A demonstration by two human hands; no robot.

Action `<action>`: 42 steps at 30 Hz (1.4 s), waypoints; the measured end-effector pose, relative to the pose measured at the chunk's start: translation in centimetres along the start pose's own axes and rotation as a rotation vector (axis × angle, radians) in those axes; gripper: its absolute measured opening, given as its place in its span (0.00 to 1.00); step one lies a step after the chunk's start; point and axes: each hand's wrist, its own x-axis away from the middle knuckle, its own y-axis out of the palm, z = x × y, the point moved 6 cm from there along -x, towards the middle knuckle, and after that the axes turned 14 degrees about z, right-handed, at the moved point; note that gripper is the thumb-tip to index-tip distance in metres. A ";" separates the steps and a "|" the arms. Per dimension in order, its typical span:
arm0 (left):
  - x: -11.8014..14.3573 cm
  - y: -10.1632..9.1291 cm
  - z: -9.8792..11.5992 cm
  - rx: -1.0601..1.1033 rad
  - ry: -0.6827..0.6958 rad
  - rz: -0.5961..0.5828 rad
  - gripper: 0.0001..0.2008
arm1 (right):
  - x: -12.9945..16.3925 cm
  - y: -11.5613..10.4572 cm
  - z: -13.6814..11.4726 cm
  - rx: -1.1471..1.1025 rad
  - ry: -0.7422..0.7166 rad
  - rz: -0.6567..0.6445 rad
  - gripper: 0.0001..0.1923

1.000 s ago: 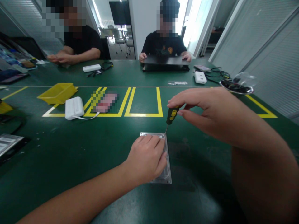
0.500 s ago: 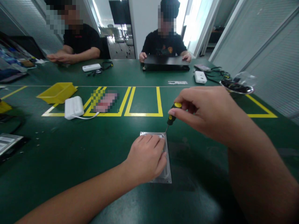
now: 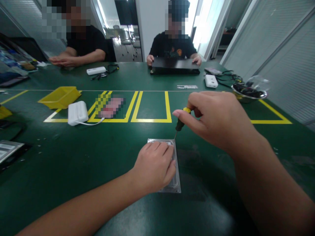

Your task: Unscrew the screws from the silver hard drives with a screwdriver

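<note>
A silver hard drive [image 3: 176, 177] lies flat on the green table, its long side pointing away from me. My left hand [image 3: 155, 165] presses down over it with curled fingers, holding it and hiding most of its top. My right hand [image 3: 214, 118] is closed around a screwdriver [image 3: 180, 124] with a dark green and yellow handle. The thumb is raised along the handle's upper part. The thin shaft slants down, and its tip meets the drive's far right corner; whether a screw sits under it is too small to see.
Beyond the drive are yellow taped outlines, a yellow bin [image 3: 60, 97], a white power bank [image 3: 78, 113] with a cable, and a blurred phone [image 3: 112, 108]. A metal bowl [image 3: 249, 91] stands far right. Another drive [image 3: 11, 150] lies left. Two people sit opposite, one holding a black panel [image 3: 175, 66].
My right wrist and hand have turned, and the thumb has shifted up and left across the screwdriver handle. The tip stays at the same corner. My left hand and the drive are still.
</note>
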 end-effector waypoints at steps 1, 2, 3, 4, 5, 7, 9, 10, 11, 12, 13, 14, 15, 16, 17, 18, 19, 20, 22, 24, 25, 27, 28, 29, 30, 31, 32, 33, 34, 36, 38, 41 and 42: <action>0.0 0.0 0.0 -0.003 -0.001 -0.002 0.17 | 0.0 0.0 0.0 -0.008 0.007 -0.011 0.20; 0.0 0.0 0.0 -0.006 -0.002 -0.005 0.17 | 0.0 0.1 0.0 -0.016 0.010 -0.018 0.20; 0.0 0.0 0.0 -0.008 -0.004 -0.007 0.17 | 0.0 0.1 -0.1 -0.024 0.008 -0.026 0.19; 0.0 0.0 0.0 -0.009 -0.005 -0.011 0.17 | 0.0 0.1 -0.1 -0.034 0.004 -0.033 0.19; 0.0 0.1 0.0 -0.010 -0.006 -0.014 0.17 | 0.0 0.0 -0.2 -0.045 -0.001 -0.038 0.18; 0.0 0.1 0.0 -0.008 -0.006 -0.019 0.18 | 0.0 0.0 -0.3 -0.079 -0.007 -0.045 0.17; 0.0 0.1 0.0 -0.006 -0.004 -0.019 0.18 | 0.0 -0.2 -0.4 -0.120 -0.020 -0.040 0.16; 0.0 0.1 0.0 -0.005 -0.003 -0.018 0.18 | 0.0 -0.3 -0.4 -0.141 -0.032 -0.036 0.16; 0.0 0.1 0.0 -0.005 -0.004 -0.015 0.18 | 0.0 -0.3 -0.4 -0.163 -0.047 -0.028 0.16; 0.0 0.1 0.0 -0.004 -0.004 -0.013 0.18 | 0.0 -0.4 -0.5 -0.183 -0.064 -0.024 0.16; 0.0 0.1 0.0 -0.003 -0.005 -0.011 0.17 | 0.0 -0.4 -0.5 -0.202 -0.080 -0.019 0.16; 0.0 0.1 0.0 -0.003 -0.006 -0.011 0.17 | 0.0 -0.5 -0.6 -0.223 -0.095 -0.014 0.16; 0.0 0.1 0.0 -0.004 -0.006 -0.009 0.17 | 0.0 -0.5 -0.6 -0.245 -0.107 -0.010 0.16; 0.0 0.0 -0.1 -0.004 -0.007 -0.007 0.17 | 0.0 -0.5 -0.6 -0.264 -0.117 -0.006 0.16; 0.0 0.0 -0.1 -0.003 -0.007 -0.006 0.17 | 0.1 -0.6 -0.7 -0.282 -0.123 -0.006 0.16; 0.0 0.0 -0.1 -0.003 -0.006 -0.006 0.17 | 0.1 -0.6 -0.7 -0.300 -0.127 -0.010 0.16; 0.0 0.0 -0.1 -0.003 -0.006 -0.005 0.17 | 0.1 -0.7 -0.7 -0.316 -0.129 -0.013 0.16; 0.0 0.0 0.0 -0.003 -0.005 -0.006 0.17 | 0.1 -0.8 -0.6 -0.331 -0.130 -0.021 0.16; 0.0 0.0 0.0 -0.004 -0.003 -0.008 0.17 | 0.1 -0.9 -0.6 -0.356 -0.128 -0.035 0.17; 0.0 0.0 -0.1 -0.007 -0.002 -0.009 0.17 | 0.0 -1.1 -0.5 -0.365 -0.125 -0.042 0.17; 0.0 0.0 -0.1 -0.007 -0.004 -0.010 0.17 | 0.0 -1.2 -0.4 -0.366 -0.128 -0.042 0.18; 0.0 0.0 -0.2 -0.004 -0.009 -0.014 0.17 | 0.0 -1.3 -0.3 -0.361 -0.142 -0.034 0.17; 0.0 0.1 -0.2 -0.002 -0.011 -0.017 0.18 | 0.0 -1.3 -0.3 -0.356 -0.150 -0.029 0.17; 0.1 0.1 -0.2 0.000 -0.012 -0.019 0.18 | 0.0 -1.3 -0.3 -0.351 -0.151 -0.027 0.16; 0.1 0.1 -0.2 0.001 -0.011 -0.022 0.18 | 0.0 -1.3 -0.3 -0.343 -0.147 -0.026 0.15; 0.1 0.1 -0.2 0.001 -0.010 -0.023 0.18 | 0.0 -1.2 -0.2 -0.334 -0.137 -0.028 0.15; 0.1 0.2 -0.2 -0.001 -0.009 -0.022 0.18 | 0.0 -1.2 -0.1 -0.324 -0.126 -0.027 0.15; 0.1 0.2 -0.2 -0.003 -0.007 -0.021 0.18 | 0.0 -1.2 0.0 -0.315 -0.116 -0.027 0.15; 0.1 0.2 -0.1 -0.005 -0.006 -0.021 0.18 | 0.1 -1.2 0.0 -0.305 -0.107 -0.029 0.15; 0.1 0.2 -0.1 -0.005 -0.005 -0.018 0.18 | 0.1 -1.2 0.1 -0.291 -0.099 -0.030 0.15; 0.2 0.2 -0.1 -0.002 -0.003 -0.015 0.18 | 0.1 -1.2 0.2 -0.287 -0.098 -0.028 0.15; 0.2 0.1 -0.1 -0.003 -0.006 -0.013 0.18 | 0.1 -1.2 0.2 -0.283 -0.101 -0.027 0.15; 0.2 0.1 -0.1 -0.005 -0.008 -0.014 0.18 | 0.1 -1.2 0.1 -0.282 -0.104 -0.028 0.15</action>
